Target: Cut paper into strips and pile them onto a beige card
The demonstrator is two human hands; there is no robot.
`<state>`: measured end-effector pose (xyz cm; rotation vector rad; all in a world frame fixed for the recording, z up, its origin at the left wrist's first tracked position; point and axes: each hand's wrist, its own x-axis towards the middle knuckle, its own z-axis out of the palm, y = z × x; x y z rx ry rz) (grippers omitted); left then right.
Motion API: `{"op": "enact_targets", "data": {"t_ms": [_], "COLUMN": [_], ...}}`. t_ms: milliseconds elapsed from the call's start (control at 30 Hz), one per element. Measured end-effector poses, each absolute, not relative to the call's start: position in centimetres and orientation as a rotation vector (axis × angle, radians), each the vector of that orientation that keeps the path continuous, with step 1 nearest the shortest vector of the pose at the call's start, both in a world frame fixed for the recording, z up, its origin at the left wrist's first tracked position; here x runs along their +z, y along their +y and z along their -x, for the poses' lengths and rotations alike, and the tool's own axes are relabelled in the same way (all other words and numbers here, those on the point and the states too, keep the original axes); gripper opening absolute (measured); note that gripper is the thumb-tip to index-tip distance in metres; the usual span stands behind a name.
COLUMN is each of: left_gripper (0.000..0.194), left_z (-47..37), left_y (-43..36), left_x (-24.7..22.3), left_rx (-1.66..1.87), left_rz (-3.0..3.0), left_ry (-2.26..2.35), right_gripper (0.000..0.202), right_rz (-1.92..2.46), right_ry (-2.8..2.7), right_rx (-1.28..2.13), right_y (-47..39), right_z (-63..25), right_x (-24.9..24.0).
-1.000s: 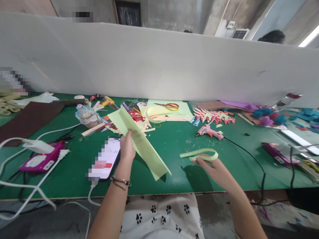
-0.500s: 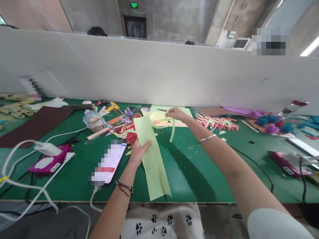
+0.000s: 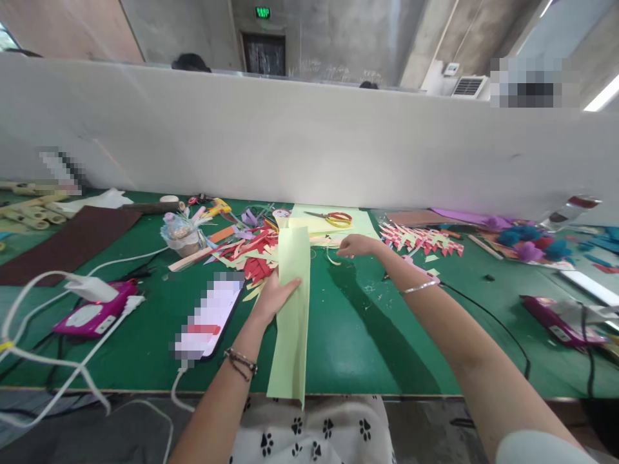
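Observation:
My left hand [image 3: 276, 298] is closed on a long, folded light green paper sheet [image 3: 293, 309], thumb on top. The sheet stands at a slant over the table, its lower end at the front edge. My right hand [image 3: 356, 246] is just right of the sheet's far end, fingers pinched together. At its fingertips curls a thin pale green paper strip [image 3: 333, 259]; the grip on it is partly hidden. Beyond lie scissors [image 3: 338, 220] with red and yellow handles on a pale yellow sheet [image 3: 365, 222]. Red and pale paper scraps [image 3: 258, 258] lie beside my left hand.
A phone [image 3: 213, 316] with a cable lies left of my left forearm. Purple power strips [image 3: 99, 316] and loose cords sit at both sides. A red-and-white woven paper piece [image 3: 420, 238] and a pink-handled tool [image 3: 420, 267] lie to the right. A white partition [image 3: 309, 142] stands behind.
My right hand has moved right and slightly toward me, uncovering the scissors; the strip now shows as a short curl. My left hand has turned the green sheet more upright and shifted it slightly right.

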<state>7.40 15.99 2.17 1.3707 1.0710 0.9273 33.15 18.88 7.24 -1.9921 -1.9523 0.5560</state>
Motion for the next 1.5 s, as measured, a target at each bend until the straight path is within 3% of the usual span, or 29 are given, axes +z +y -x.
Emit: {"op": "enact_targets", "data": {"t_ms": [167, 200, 300, 400, 467, 667, 967, 1067, 1267, 1500], "left_gripper": [0.052, 0.055, 0.061, 0.063, 0.063, 0.055, 0.058, 0.048, 0.032, 0.028], "left_z": [-7.5, -7.6, -8.1, -8.8, -9.1, -9.3, -6.2, -3.4, 0.6, -0.3], "left_y": [16.1, 16.2, 16.1, 15.8, 15.5, 14.9, 11.8, 11.5, 11.6, 9.0], "left_x": [3.1, 3.3, 4.4, 5.5, 6.0, 5.8, 6.3, 7.3, 6.5, 3.6], "left_rx": [0.845, 0.818, 0.665, 0.47, 0.368, 0.223, 0.322, 0.545, 1.335, 0.971], "left_rz": [-1.478, -1.509, -1.638, -1.827, -1.924, -1.964, -2.14, -1.971, -1.477, -1.652], "left_ry": [1.032, 1.014, 0.89, 0.718, 0.649, 0.655, 0.791, 0.787, 1.048, 1.171], "right_gripper": [0.051, 0.054, 0.04, 0.022, 0.012, 0.018, 0.02, 0.017, 0.011, 0.008], "right_rz": [1.89, 1.711, 1.253, 1.046, 1.006, 1.093, 1.26, 1.317, 1.492, 1.643], "right_ry": [-1.947, -2.047, -2.242, -2.289, -2.277, -2.342, -2.418, -2.359, -1.979, -1.522], "right_rx": [0.181, -0.067, -0.706, -0.933, -0.942, -0.768, -0.476, -0.395, -0.07, -0.255], "right_y": [13.1, 11.6, 7.4, 4.8, 3.9, 2.6, 1.5, 2.1, 6.6, 16.7], "right_z": [-31.8, -31.1, -28.8, -27.2, -26.9, -27.0, -26.1, -27.0, -30.9, -35.1], "right_x": [7.2, 7.3, 7.2, 6.2, 5.3, 3.6, 2.4, 3.9, 9.8, 11.8]}}
